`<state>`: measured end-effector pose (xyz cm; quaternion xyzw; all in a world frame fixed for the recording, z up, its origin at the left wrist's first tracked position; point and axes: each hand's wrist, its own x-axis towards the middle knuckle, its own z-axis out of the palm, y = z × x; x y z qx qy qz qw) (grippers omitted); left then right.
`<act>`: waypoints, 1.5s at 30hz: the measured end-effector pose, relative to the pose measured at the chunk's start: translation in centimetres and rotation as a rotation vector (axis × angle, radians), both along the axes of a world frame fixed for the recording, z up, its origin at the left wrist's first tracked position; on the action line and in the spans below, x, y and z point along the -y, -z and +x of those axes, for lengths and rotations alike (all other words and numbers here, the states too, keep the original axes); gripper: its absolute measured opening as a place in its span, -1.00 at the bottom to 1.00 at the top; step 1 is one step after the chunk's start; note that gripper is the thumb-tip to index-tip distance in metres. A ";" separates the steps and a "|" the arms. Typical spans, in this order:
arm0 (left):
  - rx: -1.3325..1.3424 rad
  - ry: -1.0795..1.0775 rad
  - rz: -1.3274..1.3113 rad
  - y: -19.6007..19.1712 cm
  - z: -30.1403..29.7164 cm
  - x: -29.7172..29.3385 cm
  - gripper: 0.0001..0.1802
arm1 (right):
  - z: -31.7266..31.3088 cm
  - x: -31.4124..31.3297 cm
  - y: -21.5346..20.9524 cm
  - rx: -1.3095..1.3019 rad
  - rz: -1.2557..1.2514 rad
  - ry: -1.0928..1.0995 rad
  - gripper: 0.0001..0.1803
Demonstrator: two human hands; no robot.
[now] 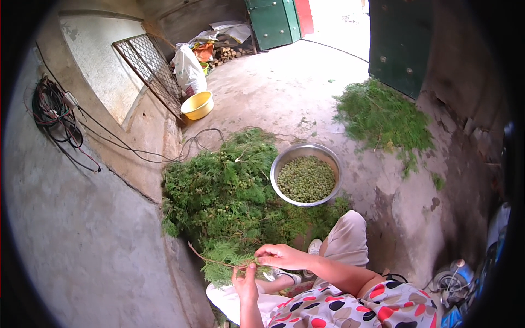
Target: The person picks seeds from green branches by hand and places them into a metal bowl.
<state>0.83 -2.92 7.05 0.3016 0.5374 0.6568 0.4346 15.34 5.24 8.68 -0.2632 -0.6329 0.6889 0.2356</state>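
A feathery green evergreen branch (221,257) with a brown woody stem lies across my lap. My left hand (245,281) pinches its stem between thumb and fingers. Just above and to the right, my right hand (280,256) has its fingers closed on the same branch near its leafy end; any small cone between the fingertips is too small to make out. Ahead of my knees stands a round steel basin (275,182) partly filled with small round green cones (306,179). Left of the basin spreads a big heap of cut evergreen branches (219,191), with green cones among the leaves.
A smaller pile of evergreen branches (385,115) lies at the right by the green door (402,44). Beside the left wall are a yellow basin (197,105), a white sack (190,70), a mesh frame (150,68) and hanging cables (54,112). Stacked firewood (229,54) sits behind.
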 end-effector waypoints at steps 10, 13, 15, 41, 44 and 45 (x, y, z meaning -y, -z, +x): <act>-0.036 0.026 0.005 1.1 -0.2 0.2 -0.83 | -0.9 0.6 0.8 -0.087 0.163 0.117 -0.69; -0.051 -0.003 0.056 0.5 0.6 -0.2 -0.84 | -2.1 1.1 1.8 -0.210 0.007 0.181 -0.71; -0.024 -0.008 0.046 0.6 0.6 -0.4 -0.79 | -2.3 1.1 2.1 -0.291 -0.213 0.173 -0.74; 0.123 0.179 -0.115 1.0 0.0 -1.1 -0.84 | 6.3 -11.9 7.4 -0.963 -0.929 0.892 -0.62; -0.161 0.343 -0.191 2.6 -0.1 -1.0 -0.85 | 4.0 -9.5 4.2 -0.582 -0.575 0.439 -0.49; -0.217 0.409 -0.182 3.2 -0.1 -0.9 -0.84 | 2.7 -7.3 1.6 -0.482 -0.507 0.270 -0.41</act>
